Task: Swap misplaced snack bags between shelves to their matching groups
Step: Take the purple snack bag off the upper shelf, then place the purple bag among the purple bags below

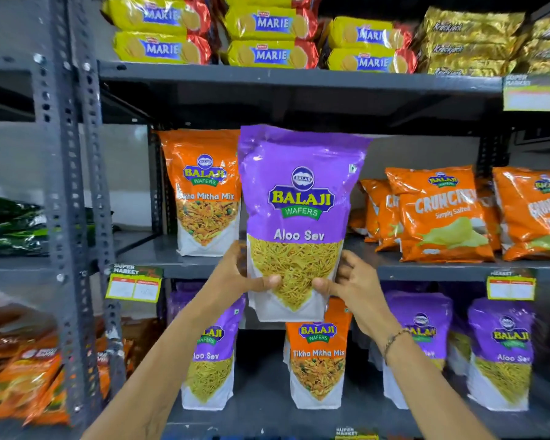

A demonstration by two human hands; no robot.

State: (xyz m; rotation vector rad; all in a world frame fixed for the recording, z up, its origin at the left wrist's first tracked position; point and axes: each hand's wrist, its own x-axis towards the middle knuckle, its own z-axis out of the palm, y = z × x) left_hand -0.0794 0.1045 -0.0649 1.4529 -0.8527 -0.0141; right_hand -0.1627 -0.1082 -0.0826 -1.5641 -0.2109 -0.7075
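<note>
Purple Aloo Sev bag (299,198), upright, glossy, held before the middle shelf (426,268). Clamped at its lower sides by left hand (235,274) and right hand (353,287), fingers (323,284) curled onto its front.

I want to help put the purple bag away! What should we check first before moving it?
1. Both hands hold it: left hand and right hand grip the purple Aloo Sev bag near its bottom. Ok.
2. Bag upright, label readable. Ok.
3. Matching group found: other purple Aloo Sev bags stand on the lower shelf. Ok.
4. Lower shelf sorted: an orange Tikha Mitha Mix bag stands among the purple ones. Not ok.
5. Home for that orange bag: another Tikha Mitha Mix bag stands on the middle shelf. Ok.
6. Free gap on the lower shelf: partly hidden behind the held bag. Cannot tell.
</note>
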